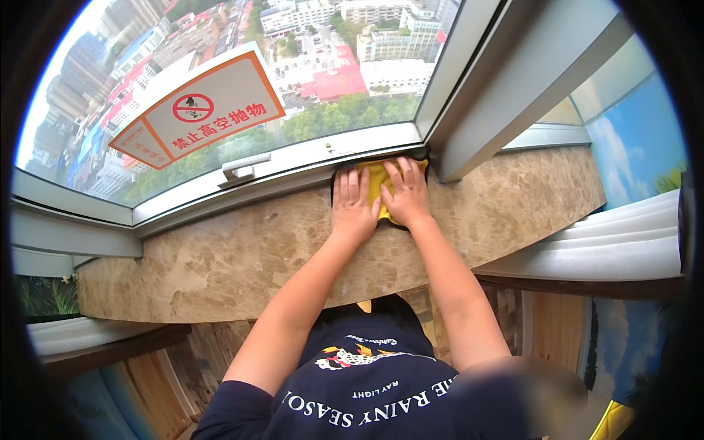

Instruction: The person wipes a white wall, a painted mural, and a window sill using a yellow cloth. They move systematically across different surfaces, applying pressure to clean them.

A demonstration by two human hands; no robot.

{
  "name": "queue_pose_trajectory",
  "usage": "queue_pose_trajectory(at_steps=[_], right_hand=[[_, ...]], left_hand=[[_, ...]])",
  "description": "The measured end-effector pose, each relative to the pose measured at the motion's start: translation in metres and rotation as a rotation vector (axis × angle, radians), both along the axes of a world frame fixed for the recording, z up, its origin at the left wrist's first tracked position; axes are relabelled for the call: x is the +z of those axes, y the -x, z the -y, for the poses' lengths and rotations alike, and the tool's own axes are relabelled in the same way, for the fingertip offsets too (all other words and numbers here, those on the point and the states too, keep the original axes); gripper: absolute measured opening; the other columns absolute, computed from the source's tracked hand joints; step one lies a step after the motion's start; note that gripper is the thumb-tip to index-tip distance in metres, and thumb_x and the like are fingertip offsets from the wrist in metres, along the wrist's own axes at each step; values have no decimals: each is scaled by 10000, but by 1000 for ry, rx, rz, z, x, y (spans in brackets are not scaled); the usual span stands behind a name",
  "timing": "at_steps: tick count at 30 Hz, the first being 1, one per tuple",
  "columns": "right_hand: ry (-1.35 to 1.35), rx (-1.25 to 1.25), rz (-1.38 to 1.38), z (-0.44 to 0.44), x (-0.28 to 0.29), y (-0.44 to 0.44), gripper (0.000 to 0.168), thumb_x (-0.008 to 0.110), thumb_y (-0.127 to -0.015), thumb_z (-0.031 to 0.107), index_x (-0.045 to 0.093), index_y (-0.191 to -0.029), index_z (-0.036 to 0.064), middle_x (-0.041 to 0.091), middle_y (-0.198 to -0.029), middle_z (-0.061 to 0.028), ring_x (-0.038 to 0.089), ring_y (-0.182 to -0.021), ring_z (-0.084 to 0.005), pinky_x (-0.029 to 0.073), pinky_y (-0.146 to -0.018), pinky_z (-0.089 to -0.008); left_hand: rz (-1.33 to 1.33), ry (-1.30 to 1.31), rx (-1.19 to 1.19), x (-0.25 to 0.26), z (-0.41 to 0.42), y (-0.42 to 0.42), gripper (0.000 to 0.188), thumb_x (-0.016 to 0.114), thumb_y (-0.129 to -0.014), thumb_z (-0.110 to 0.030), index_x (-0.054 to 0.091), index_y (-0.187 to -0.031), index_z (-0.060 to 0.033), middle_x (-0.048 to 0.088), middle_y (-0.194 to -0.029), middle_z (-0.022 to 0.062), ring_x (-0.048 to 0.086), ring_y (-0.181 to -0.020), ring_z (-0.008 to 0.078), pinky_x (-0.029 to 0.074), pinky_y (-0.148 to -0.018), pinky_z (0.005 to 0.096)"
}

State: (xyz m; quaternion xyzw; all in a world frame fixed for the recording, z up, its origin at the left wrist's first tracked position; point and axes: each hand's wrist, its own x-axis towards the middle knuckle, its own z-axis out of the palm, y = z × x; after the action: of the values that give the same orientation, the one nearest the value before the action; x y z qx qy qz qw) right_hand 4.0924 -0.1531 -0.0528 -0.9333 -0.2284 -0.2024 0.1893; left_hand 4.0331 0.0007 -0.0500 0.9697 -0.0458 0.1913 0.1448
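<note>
A yellow cloth with a dark edge (376,179) lies on the brown marble-patterned windowsill (247,247), pushed up against the bottom of the window frame near its right corner. My left hand (353,204) presses flat on the cloth's left part, fingers pointing to the window. On the right part rests my right hand (406,190), its fingers slightly spread and reaching to the frame. The two thumbs nearly meet over the cloth. Neither hand is seen to grasp it; both palms face down.
A window handle (242,168) juts from the white lower frame, left of the hands. A thick grey mullion (528,71) stands to their right. The pane bears a warning sticker (198,110). White curtains (621,236) hang at the right, beyond the sill's curved edge.
</note>
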Motion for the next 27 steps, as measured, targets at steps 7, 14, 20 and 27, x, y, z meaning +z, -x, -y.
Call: queue_pose_trajectory(at_steps=[7,14,20,27], right_hand=[[21,-219,2,25,-7,-2,661,640,-888,312,423,-1475,99,396,-1520,-159,471,-1266,-370,350,-1149,-492],[130,-269,-123,30,-1,35,707,577,-920,392,412,-1492,11,422,-1542,-167,420,-1364,-350,278,-1142,-559],[185,-283,-127,22,2,16,661,591,-910,415,455,-1439,42,405,-1515,-129,380,-1407,-311,265,-1050,-677],[358,-195,-464,-48,20,38,731,316,-1022,490,280,-1575,14,202,-1657,-157,122,-1555,-316,5,-1224,-640]], left_hand=[[19,-25,-103,-2,37,-16,676,563,-957,-401,403,-1537,-92,375,-1536,164,299,-1454,348,169,-1242,509],[-73,12,-109,10,32,25,630,579,-957,-415,476,-1501,-115,475,-1469,218,396,-1398,394,216,-1200,571],[-99,-11,-65,9,30,12,636,554,-972,-427,439,-1529,-143,468,-1492,211,387,-1418,389,199,-1218,540],[-283,-73,96,7,-29,43,682,498,-993,-489,336,-1589,-199,390,-1572,206,311,-1484,370,119,-1257,496]])
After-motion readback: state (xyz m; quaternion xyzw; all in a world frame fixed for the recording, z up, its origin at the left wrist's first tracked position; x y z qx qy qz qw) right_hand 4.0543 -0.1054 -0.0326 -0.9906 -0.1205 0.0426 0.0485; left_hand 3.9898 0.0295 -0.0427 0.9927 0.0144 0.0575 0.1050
